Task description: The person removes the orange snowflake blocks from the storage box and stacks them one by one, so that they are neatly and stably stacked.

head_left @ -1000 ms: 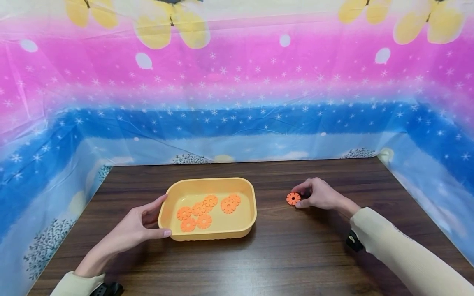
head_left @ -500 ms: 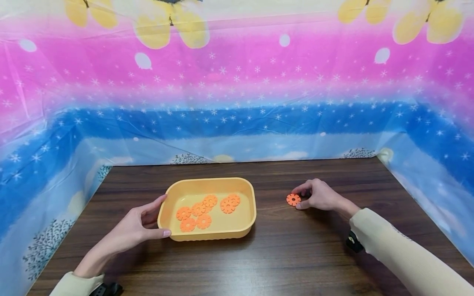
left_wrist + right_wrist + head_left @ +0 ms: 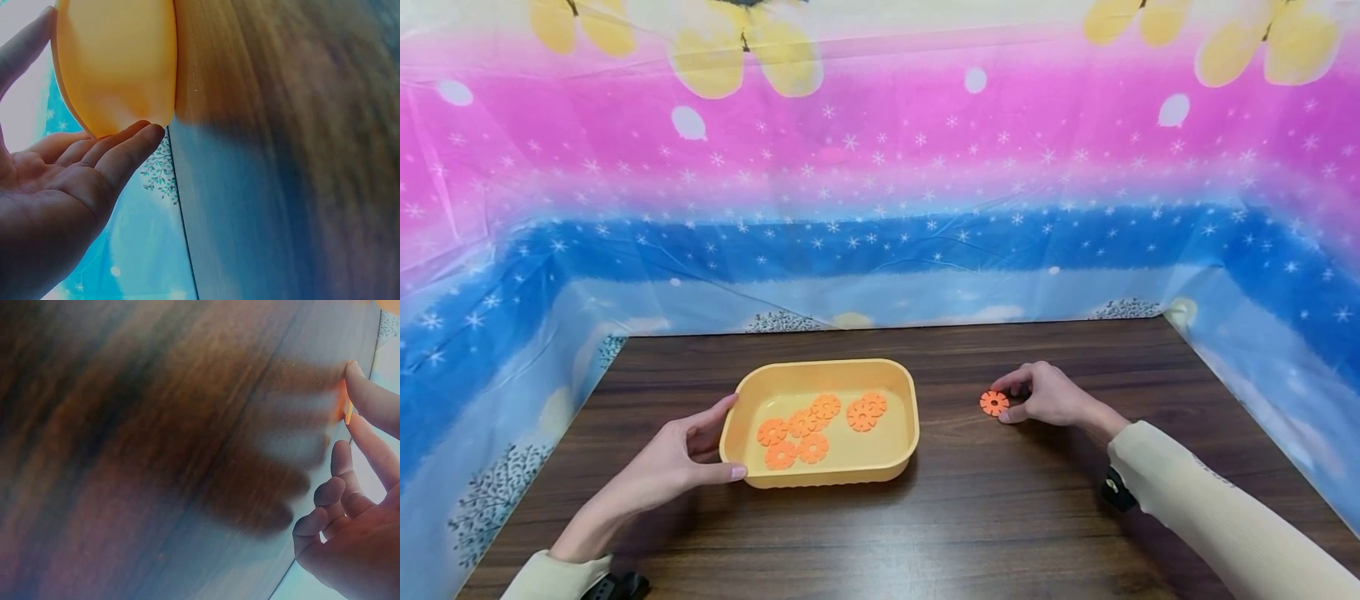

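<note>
A yellow plastic tub (image 3: pixel 831 479) stands on the table left of centre, with several orange notched building discs (image 3: pixel 812 448) lying flat inside, some overlapping. My left hand (image 3: pixel 662 462) grips the tub's left end, thumb at the front corner and fingers along the side; in the left wrist view the fingers (image 3: pixel 125 150) press against the tub wall (image 3: pixel 119 69). To the right of the tub, my right hand (image 3: pixel 1048 396) holds one notched orange building disc (image 3: pixel 983 404) by its rim between thumb and index finger, at table level. The right wrist view shows this disc (image 3: pixel 349 412) edge-on, the other fingers loosely bent.
The dark wood-grain table (image 3: pixel 955 525) extends around the tub. A printed cloth (image 3: pixel 880 242) with snowflakes hangs behind it and along both sides. Each wrist wears a black band (image 3: pixel 1117 490).
</note>
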